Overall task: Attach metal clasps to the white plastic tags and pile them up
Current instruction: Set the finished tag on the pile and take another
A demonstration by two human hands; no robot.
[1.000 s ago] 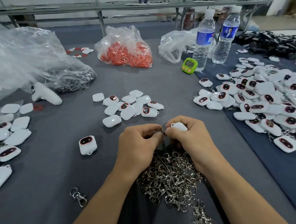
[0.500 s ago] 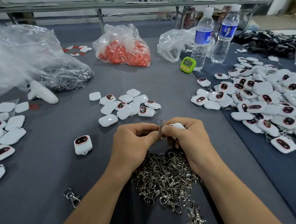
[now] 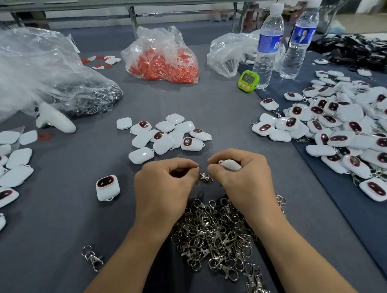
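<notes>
A white tag (image 3: 230, 165) sits in the curled fingers of the right hand (image 3: 242, 182), near the table's middle, above a heap of clasps (image 3: 216, 235). A metal clasp (image 3: 206, 179) hangs between the two hands; the left hand (image 3: 165, 186) pinches it with thumb and forefinger, its other fingers curled in. A loose cluster of tags (image 3: 167, 134) lies just beyond the hands, and one lone tag (image 3: 108, 188) lies to the left. A big pile of tags (image 3: 350, 132) covers the right side. A green timer (image 3: 248, 80) stands farther off.
</notes>
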